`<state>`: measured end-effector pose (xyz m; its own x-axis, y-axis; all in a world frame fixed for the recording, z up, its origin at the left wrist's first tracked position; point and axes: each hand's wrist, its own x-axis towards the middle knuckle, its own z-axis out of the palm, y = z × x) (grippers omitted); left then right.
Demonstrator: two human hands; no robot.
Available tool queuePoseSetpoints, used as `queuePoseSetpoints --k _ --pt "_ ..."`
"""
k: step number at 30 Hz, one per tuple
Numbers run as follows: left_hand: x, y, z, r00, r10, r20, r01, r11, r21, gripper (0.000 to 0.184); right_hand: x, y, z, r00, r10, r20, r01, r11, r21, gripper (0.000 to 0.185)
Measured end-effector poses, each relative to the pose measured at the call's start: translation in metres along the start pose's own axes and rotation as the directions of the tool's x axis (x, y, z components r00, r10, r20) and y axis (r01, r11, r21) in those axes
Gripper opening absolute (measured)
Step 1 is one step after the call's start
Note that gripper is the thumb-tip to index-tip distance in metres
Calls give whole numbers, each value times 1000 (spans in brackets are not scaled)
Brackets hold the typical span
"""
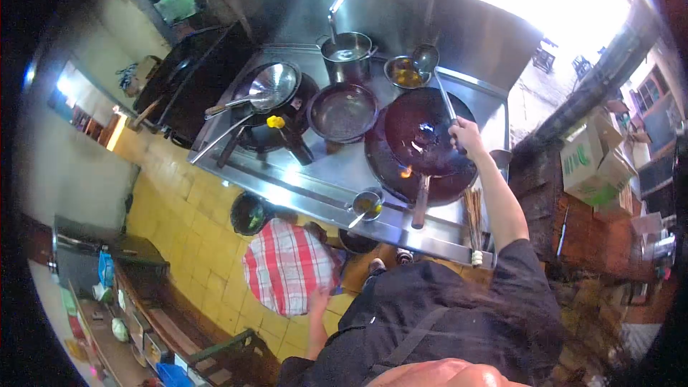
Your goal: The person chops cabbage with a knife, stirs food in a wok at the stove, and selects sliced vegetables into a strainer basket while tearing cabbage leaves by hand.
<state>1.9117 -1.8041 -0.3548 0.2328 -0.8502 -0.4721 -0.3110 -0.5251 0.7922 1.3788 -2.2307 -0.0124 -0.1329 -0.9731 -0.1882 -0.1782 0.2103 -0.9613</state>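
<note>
My right hand (467,137) is wrapped round the handle of a long ladle (446,93). The ladle's bowl hangs at the rim of a metal bowl (405,72) with yellowish contents. Beneath my right hand sits a dark wok (423,122) on the stove, its wooden handle (421,204) pointing toward me; a small orange flame shows at its near side. Low at my side, my left hand (320,302) is at the edge of a red-and-white checked cloth (287,265). Its fingers are blurred, so I cannot tell whether they grip the cloth.
On the steel stove (308,183) stand a tall pot (346,57), a second pan (342,113) and a strainer (274,87). A small metal cup (368,204) and a bamboo brush (474,218) lie along the front edge. A dark bin (251,213) is on the yellow tiled floor.
</note>
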Motion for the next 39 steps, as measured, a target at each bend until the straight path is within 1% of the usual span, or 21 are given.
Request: queuePoseSetpoints --k 1,2,3,4,5,6,9,10,12,14,17,18,19,23,25,28,30,31,33,36,39 --pt "-7 -4 3 998 -29 48 26 998 52 24 14 -1 6 1000 -6 15 6 1000 -2 5" --pt "-15 -11 4 982 -104 159 77 983 168 24 23 2 12 964 -242 -113 179 900 -397 19" --pt "-24 -11 11 982 -111 152 85 982 166 24 28 6 17 859 -494 -135 245 629 -738 36" --pt "-39 -11 22 956 -214 200 255 945 -205 22 20 3 24 862 -490 -128 250 632 -734 36" --pt "-54 -11 28 916 -288 278 397 747 -533 20 7 4 30 889 -415 -192 178 701 -690 44" --pt "-70 -8 30 915 -298 272 401 745 -533 20 -9 6 37 908 -335 -252 102 760 -642 52" --pt "-98 -12 39 951 -236 197 284 920 -270 19 -79 39 44 831 -494 -255 284 772 -569 39" --pt "-107 -26 44 944 -262 202 309 917 -252 19 -104 50 37 940 -261 -221 115 849 -516 41" --pt "-113 -57 53 915 -320 244 372 905 -208 20 -158 61 35 936 -235 -262 71 855 -513 49" --pt "-120 -78 58 886 -357 295 412 899 -149 21 -195 55 32 983 45 -177 -113 911 -396 51" --pt "-130 -73 42 797 -359 485 565 726 -391 23 -225 105 37 988 -43 -149 2 964 -265 40" --pt "-136 -58 39 898 -392 199 430 879 -207 21 -229 116 36 987 126 -97 -131 990 -45 39" --pt "-126 -89 28 895 -310 321 445 657 -608 21 -231 120 38 959 283 -8 -278 946 166 38" --pt "-101 -29 5 880 -473 -44 373 746 -552 16 -254 122 74 984 154 87 -177 868 464 34" --pt "-107 22 1 856 -483 -186 271 725 -634 17 -259 150 85 941 246 233 -339 708 619 41" --pt "-124 30 23 815 -473 -335 110 694 -711 21 -252 219 85 667 508 545 -683 710 174 34" --pt "-160 25 52 808 -493 -321 100 653 -751 19 -228 313 73 535 368 760 -297 924 -239 36" --pt "-175 23 68 826 -481 -295 95 634 -767 18 -225 332 66 459 332 824 -106 941 -321 37" --pt "-216 -13 121 841 -480 -248 53 530 -846 20 -244 307 89 523 -1 852 410 877 -251 36" --pt "-296 -64 202 814 -473 -337 338 858 -386 31 -258 289 83 482 73 873 435 845 -311 36" --pt "-388 -78 267 716 -640 -278 604 768 -212 39 -260 295 89 395 195 898 420 831 -365 35"
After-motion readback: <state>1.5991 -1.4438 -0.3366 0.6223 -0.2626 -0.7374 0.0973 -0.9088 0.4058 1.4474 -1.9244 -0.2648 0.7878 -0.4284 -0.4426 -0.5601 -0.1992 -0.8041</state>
